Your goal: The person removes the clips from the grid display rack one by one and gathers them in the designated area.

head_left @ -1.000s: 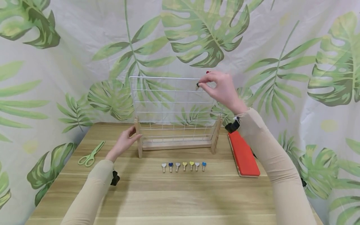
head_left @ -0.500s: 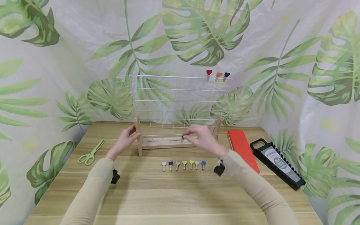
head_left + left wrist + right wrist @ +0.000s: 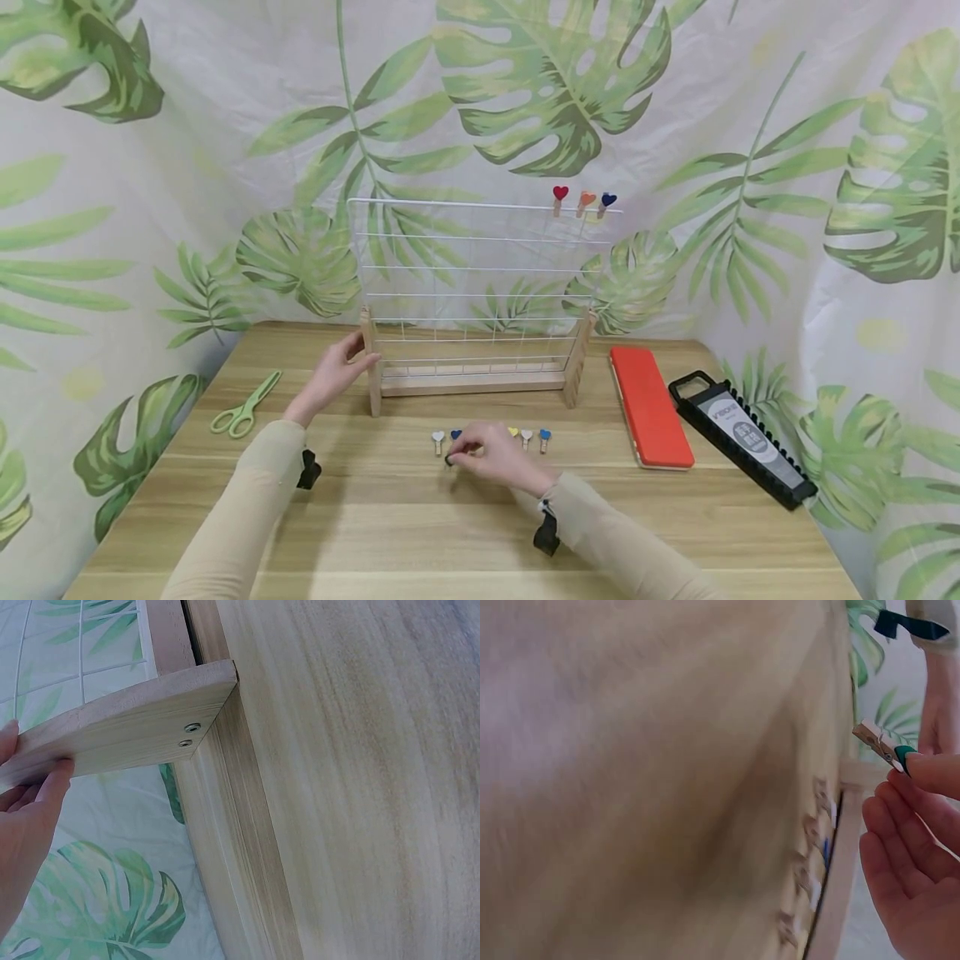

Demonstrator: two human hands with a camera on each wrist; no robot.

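Two hands work at a wooden worktop in front of a leafy cloth backdrop. The right hand hovers low over a row of small heart-topped wooden pegs, lying side by side near the worktop's middle, each with its long axis running front to back and its heart end pointing away from the person. The fingers pinch one dark-headed peg; in the right wrist view it sticks out from the fingertips at a slant, wooden legs pointing away from the palm. In the head view it shows only as a dark speck at the fingertips, just in front of the row.

Half a second ago this hand was higher and farther back, by the lower wires of the white wire grid; a second ago it was at the grid's top edge, where three heart pegs now hang clipped, hearts upward. The hand has since dropped to the worktop, forearm lying low and angled in from the right.

The left hand has not moved: its fingers rest loosely curved against the grid's left wooden foot, thumb on the upper face, touching rather than clasping.

Green scissors lie to the left; a red case and a black tool holder lie to the right.
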